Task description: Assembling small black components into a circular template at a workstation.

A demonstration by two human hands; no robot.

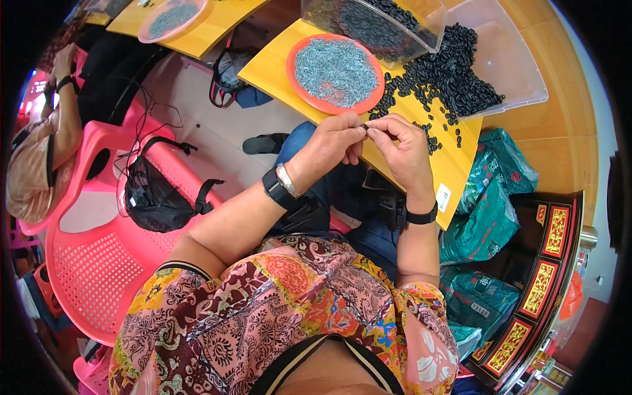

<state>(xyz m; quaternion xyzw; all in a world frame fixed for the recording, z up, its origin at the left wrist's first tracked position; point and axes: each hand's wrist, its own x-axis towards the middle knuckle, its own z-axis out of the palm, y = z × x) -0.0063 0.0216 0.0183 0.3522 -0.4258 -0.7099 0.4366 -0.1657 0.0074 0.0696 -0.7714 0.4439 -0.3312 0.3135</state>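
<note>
In front of my body, above the near edge of the yellow table (454, 191), my two hands meet fingertip to fingertip. Between them sits a tiny black part (365, 126), mostly covered by fingers. My left hand (334, 143) pinches it from one side with thumb and forefinger, the other fingers curled. From the other side, the thumb and fingers of my right hand (405, 150) close on it. Just beyond is a red plate (290, 74) heaped with small silver screws (336, 69). Many small black oval plastic parts (454, 66) lie to its right.
A clear plastic bin (517, 72) lies tipped behind the black parts; another clear bin (395, 49) stands beside it. Green bags (484, 220) fill the floor at right. Pink chairs (99, 270) and another person (49, 145) are at left. A pink plate (151, 33) sits on the far table.
</note>
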